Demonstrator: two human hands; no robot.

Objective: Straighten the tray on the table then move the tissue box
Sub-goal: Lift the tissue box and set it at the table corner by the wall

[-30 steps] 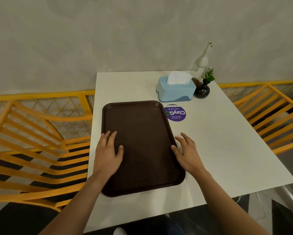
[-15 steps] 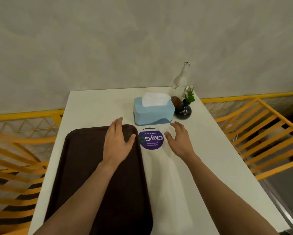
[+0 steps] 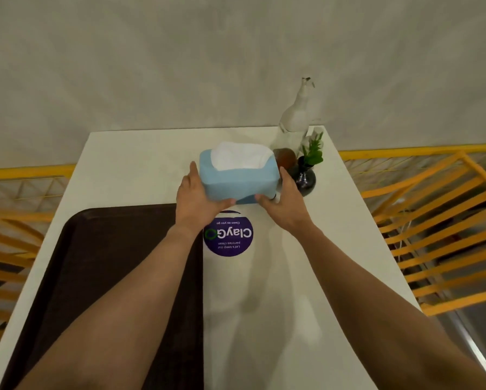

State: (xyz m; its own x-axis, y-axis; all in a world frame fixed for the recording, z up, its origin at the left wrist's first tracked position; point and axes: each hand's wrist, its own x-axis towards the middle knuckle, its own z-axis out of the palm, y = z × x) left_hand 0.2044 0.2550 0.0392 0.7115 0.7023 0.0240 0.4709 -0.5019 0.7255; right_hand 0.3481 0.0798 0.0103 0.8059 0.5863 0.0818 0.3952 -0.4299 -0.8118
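A light blue tissue box (image 3: 237, 178) with white tissue sticking out of its top sits near the far right of the white table (image 3: 140, 161). My left hand (image 3: 196, 201) grips its left end and my right hand (image 3: 285, 204) grips its right end, thumbs on the near side. The box looks tilted, with its near edge slightly raised. A dark brown tray (image 3: 109, 277) lies on the left half of the table, its long side parallel to the table edge; my left forearm crosses over it.
A round purple sticker (image 3: 232, 237) is on the table just below the box. A black vase with a green sprig (image 3: 305, 175), a brown round object (image 3: 285, 157) and a clear bottle (image 3: 295, 119) stand close behind the box's right end. Yellow chairs (image 3: 439, 220) flank the table.
Both hands left the tray, reached forward past the sticker and took hold of the two ends of the tissue box. The view moved closer to the table's far end.
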